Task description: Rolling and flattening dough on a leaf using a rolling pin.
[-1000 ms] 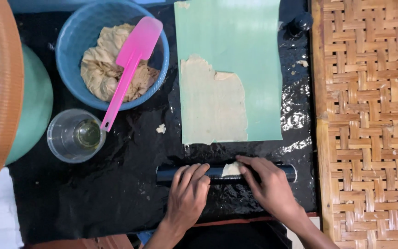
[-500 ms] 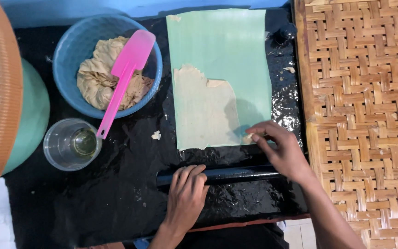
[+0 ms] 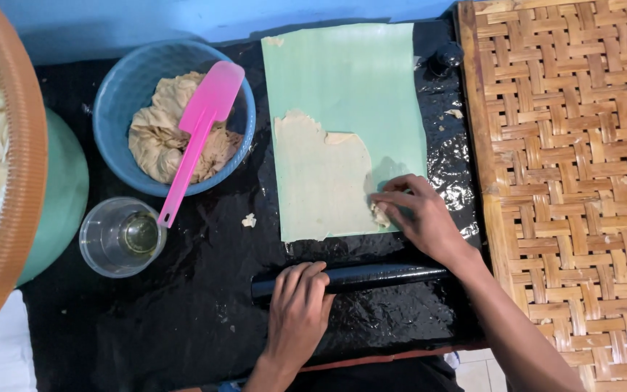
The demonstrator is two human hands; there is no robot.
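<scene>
Your work surface is a black plastic sheet (image 3: 146, 341) with a woven bamboo mat (image 3: 575, 167) on its right side. On it lies a pale green rectangular sheet (image 3: 350, 80) carrying a thin layer of beige dough (image 3: 321, 181) that covers its lower left part, ragged along the top edge.

Your right hand (image 3: 419, 218) is on the dough's right edge, fingers together and pinched on a small scrap of dough (image 3: 380, 215). Press that scrap flat into the edge with light fingertip pressure so the thin layer does not tear.

Your left hand (image 3: 297, 308) lies flat, fingers spread, on the black rolling pin (image 3: 371, 276) just below the green sheet; keep it steady so the pin does not roll.

To the left, a blue bowl (image 3: 121, 94) holds more dough with a pink spatula (image 3: 201, 131) resting in it. Below it stands a clear plastic cup (image 3: 103, 250) of oily liquid. No labels or signs are visible.
</scene>
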